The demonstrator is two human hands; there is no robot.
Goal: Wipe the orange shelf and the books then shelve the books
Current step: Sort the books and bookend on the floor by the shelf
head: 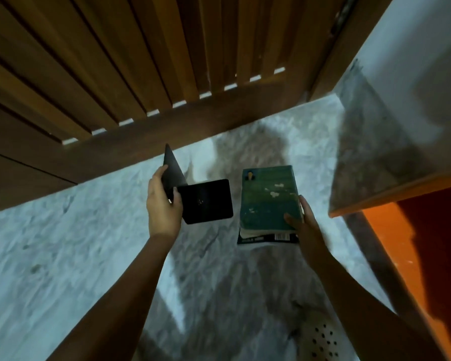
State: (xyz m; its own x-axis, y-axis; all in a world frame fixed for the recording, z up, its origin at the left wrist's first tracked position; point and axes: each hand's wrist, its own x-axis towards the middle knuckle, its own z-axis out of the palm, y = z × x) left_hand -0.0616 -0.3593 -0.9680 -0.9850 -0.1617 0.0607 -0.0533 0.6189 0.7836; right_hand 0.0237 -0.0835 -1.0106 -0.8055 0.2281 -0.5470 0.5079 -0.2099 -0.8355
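Head view: hands grip a black bookend (193, 194) and stacked books (268, 201) above floor, beside the orange shelf (391, 230).

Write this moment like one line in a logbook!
left hand: holds black bookend | right hand: holds stack of books, green on top | orange shelf: at right

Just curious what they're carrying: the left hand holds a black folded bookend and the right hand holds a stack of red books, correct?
Not quite. The head view shows the top book in the right hand is green, not red. The left hand does hold a black folded bookend.
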